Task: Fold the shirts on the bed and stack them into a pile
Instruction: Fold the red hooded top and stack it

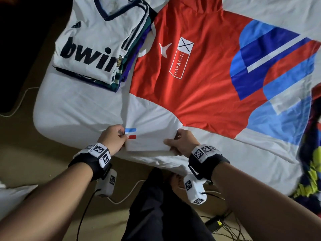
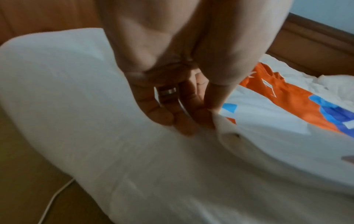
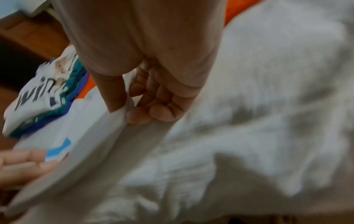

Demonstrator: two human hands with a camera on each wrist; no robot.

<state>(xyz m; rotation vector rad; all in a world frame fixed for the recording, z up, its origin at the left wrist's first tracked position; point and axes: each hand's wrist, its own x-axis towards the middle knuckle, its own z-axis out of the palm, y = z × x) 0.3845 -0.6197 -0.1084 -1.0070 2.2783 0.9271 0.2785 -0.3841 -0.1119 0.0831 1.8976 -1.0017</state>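
Note:
A red, white and blue shirt (image 1: 194, 79) lies spread flat across the bed (image 1: 73, 108). Its white sleeve (image 1: 149, 136), marked with small blue and red stripes, points toward me at the near edge. My left hand (image 1: 115, 138) pinches the sleeve's left edge beside the stripes; the left wrist view shows thumb and fingers of that hand (image 2: 208, 115) closed on the white cloth (image 2: 268, 136). My right hand (image 1: 180, 144) pinches the sleeve's right edge, thumb on top. In the right wrist view, this hand (image 3: 126, 112) grips a white fold. A pile of folded shirts (image 1: 97, 42) lies at the far left.
The pile is topped by a white "bwin" jersey (image 3: 38, 97). A dark multicoloured garment (image 1: 311, 171) hangs at the bed's right edge. Cables (image 1: 121, 200) run over the floor by my legs (image 1: 156, 206). A wooden bed frame (image 2: 306, 45) borders the far side.

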